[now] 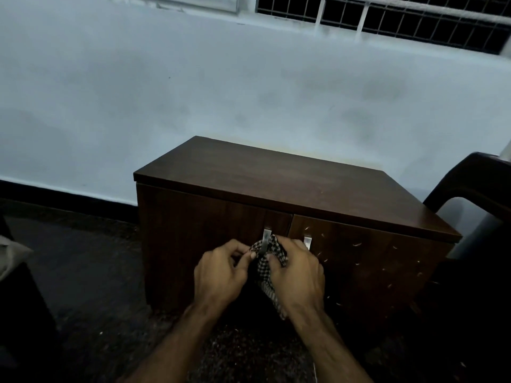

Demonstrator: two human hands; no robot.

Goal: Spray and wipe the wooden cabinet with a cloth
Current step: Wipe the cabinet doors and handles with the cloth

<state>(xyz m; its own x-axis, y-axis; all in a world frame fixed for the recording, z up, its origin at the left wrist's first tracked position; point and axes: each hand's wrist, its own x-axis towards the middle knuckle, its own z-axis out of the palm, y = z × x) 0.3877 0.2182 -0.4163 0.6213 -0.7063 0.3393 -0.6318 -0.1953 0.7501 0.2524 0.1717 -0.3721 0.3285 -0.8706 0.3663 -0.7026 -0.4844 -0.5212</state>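
Both hands on the cloth [266, 265], held in front of the cabinet [276, 183] doors near the two metal handles [266, 240]. Left hand [221, 269] pinches the checkered fabric at its upper edge between thumb and fingers; right hand [297, 272] has fingers curled round the bunched part, with a tail of cloth hanging below the wrist. Looks like bunching or refolding, not wiping: cloth seems held just off the door, though contact can't be ruled out from this angle. Progress, as a judgement: right door [367, 258] shows pale flecks and streaks, could be spray droplets or scuffs, can't tell which. Left door and top look uniform, no obvious wet sheen, but the light is dim. So spraying maybe partly done, wiping mostly still to do. No spray bottle in view anywhere. Hard to read: cabinet base and floor are very dark, dark chair [475, 183] at right is cut off by the frame edge, something pale at far left edge is unidentifiable, cabinet sides are not visible
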